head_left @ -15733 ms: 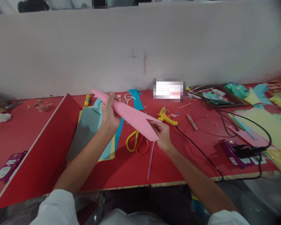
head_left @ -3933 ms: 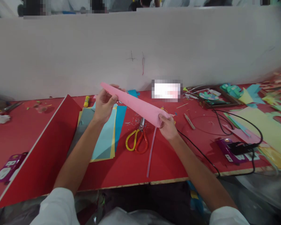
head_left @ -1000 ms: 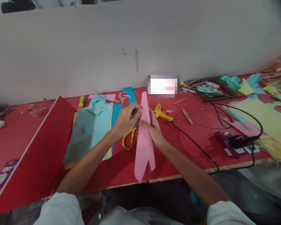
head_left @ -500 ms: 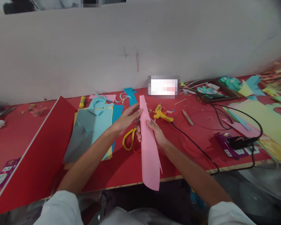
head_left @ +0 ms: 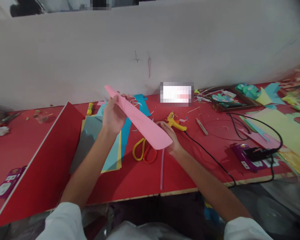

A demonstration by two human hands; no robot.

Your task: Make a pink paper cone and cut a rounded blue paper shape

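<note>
A folded or rolled sheet of pink paper (head_left: 142, 121) is held in the air, slanting from upper left down to the right. My left hand (head_left: 114, 116) is closed around its narrow upper part. At the wider lower end, my right hand (head_left: 172, 136) grips the paper's edge, with some fingers hidden behind it. Under the paper lie scissors with yellow and red handles (head_left: 139, 150), their blades mostly covered. A thin translucent stick (head_left: 162, 170) rests on the table below my right hand. Just beyond that hand lies a yellow glue gun (head_left: 176, 124).
A red board (head_left: 43, 166) leans on the red table (head_left: 140, 181) at left, beside stacked coloured sheets (head_left: 112, 160). A cutter (head_left: 202, 126), a purple power box (head_left: 245, 156) with a black cable, a framed tray (head_left: 250, 101) and more paper (head_left: 272, 125) occupy the right. A wall (head_left: 90, 60) stands behind.
The pink paper has swung from nearly upright to a slant, its top going left and its lower end rising rightward. My left hand moved left. The thin stick is now uncovered.
</note>
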